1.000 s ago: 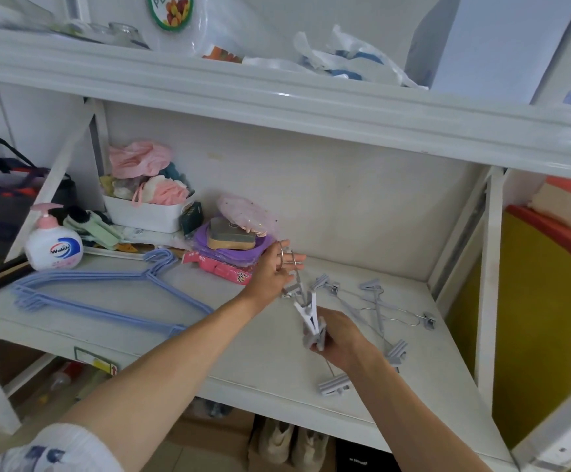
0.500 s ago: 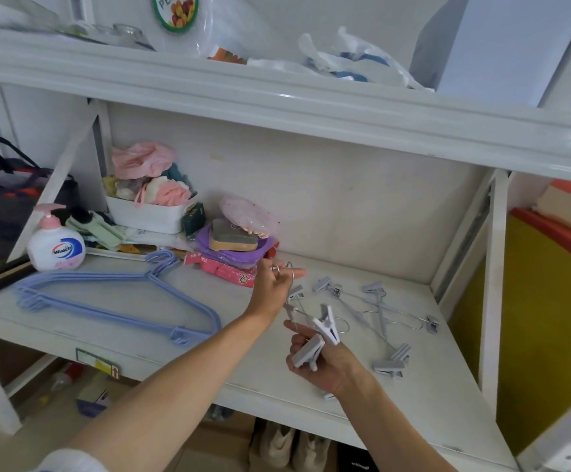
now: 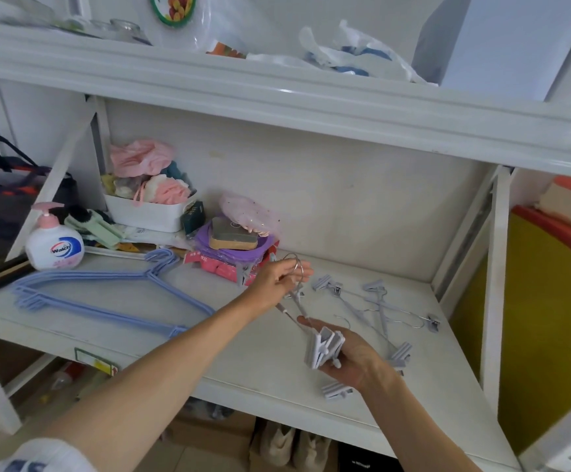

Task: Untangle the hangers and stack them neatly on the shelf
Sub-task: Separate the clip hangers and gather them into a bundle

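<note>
Lifted clear since the earlier frame, one clip hanger (image 3: 323,347) is gripped by the right hand (image 3: 352,359), its hook pinched by the left hand (image 3: 279,279); blue hangers (image 3: 106,294) are stacked left, a tangle (image 3: 376,304) remains right.

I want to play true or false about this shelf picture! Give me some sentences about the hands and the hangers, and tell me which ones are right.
1. The left hand pinches the metal hooks of the grey clip hangers. True.
2. The right hand holds nothing. False: it holds the plastic clip ends of those hangers.
3. The blue wire hangers lie flat on the white shelf, left of both hands. True.
4. The white soap pump bottle has a green pump. False: the pump is pink.
5. More grey clip hangers lie on the shelf, right of the hands. True.
</note>
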